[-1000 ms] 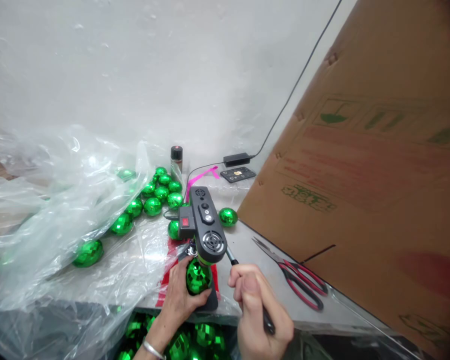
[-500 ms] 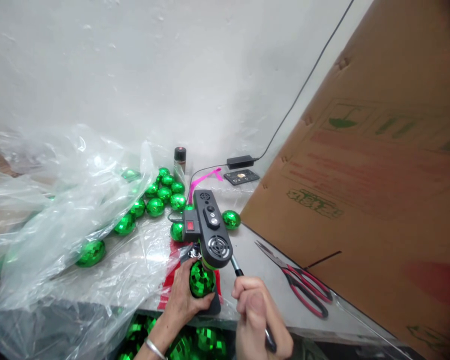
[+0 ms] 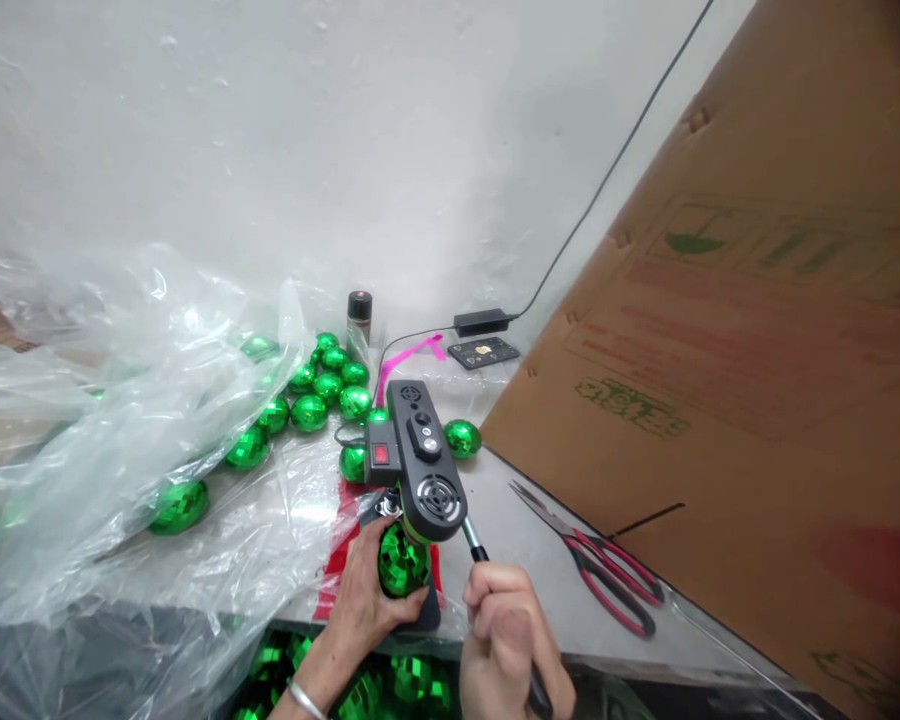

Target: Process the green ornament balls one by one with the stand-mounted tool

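Note:
A shiny green faceted ball (image 3: 403, 562) is gripped by my left hand (image 3: 366, 590), its fingers curled round the ball's left side and thumb along the bottom. It sits under the front end of a small black bench machine (image 3: 425, 465), which has round vents and a red switch. Where the ball meets the machine is hidden. My right hand (image 3: 511, 630) is closed round the black-ended metal lever (image 3: 473, 538) at the machine's right side. Red sheeting (image 3: 336, 580) lies beneath the machine's dark base (image 3: 424, 612).
Several green balls (image 3: 310, 412) lie at the back left, partly under clear plastic (image 3: 157, 400). Red-handled scissors (image 3: 607, 570) rest at right beside a large cardboard box (image 3: 720, 400). A phone (image 3: 483, 352), power adapter (image 3: 481, 321) and black-capped bottle (image 3: 359, 312) stand behind. More balls (image 3: 412, 680) sit below the table edge.
My right hand has shifted slightly down and left with the lever. My left hand and the ball stay nearly in place.

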`<state>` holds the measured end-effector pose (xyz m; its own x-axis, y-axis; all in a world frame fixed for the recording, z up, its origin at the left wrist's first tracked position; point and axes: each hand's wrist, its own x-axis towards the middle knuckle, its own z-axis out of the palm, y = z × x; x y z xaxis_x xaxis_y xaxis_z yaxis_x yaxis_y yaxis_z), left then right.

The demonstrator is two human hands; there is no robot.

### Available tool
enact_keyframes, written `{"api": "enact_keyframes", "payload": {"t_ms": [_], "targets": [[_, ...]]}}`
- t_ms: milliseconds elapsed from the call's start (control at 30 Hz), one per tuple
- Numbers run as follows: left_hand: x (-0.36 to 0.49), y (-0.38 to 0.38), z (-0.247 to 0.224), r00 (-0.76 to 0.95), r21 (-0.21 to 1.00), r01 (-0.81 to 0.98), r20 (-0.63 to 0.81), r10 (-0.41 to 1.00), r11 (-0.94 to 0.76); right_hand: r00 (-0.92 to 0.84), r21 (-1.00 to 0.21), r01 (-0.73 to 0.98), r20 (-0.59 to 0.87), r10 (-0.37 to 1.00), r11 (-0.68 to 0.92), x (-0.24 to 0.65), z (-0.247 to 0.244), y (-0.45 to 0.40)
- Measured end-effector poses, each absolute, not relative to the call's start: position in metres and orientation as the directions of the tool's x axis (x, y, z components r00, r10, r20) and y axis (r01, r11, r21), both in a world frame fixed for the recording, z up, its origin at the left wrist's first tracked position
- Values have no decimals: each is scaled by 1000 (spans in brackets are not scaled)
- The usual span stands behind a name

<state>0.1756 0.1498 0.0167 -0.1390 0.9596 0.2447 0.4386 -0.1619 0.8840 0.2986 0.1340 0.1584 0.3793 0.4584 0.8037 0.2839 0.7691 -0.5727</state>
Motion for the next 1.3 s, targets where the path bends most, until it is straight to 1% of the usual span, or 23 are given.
{"api": "enact_keyframes", "payload": {"t_ms": [333, 567, 767, 967, 1200, 1300], "targets": [[177, 149, 20, -144, 890, 434, 220, 965, -139, 404, -586, 285, 791, 459, 759, 298, 154, 134], [176, 150, 26, -129, 893, 429, 206, 970, -133, 396, -605, 240, 775, 492, 759, 299, 152, 133], [176, 150, 32, -121, 905, 410, 179, 976, -115, 381, -591, 265, 790, 480, 762, 302, 149, 134], [176, 151, 32, -121, 906, 407, 183, 976, -120, 410, -588, 264, 786, 463, 764, 299, 160, 135], [177, 152, 33, -110, 905, 405, 189, 976, -129, 415, -629, 198, 749, 517, 752, 295, 168, 132], [178, 153, 31, -112, 903, 407, 199, 973, -138, 444, -658, 168, 715, 540, 734, 294, 166, 131]]}}
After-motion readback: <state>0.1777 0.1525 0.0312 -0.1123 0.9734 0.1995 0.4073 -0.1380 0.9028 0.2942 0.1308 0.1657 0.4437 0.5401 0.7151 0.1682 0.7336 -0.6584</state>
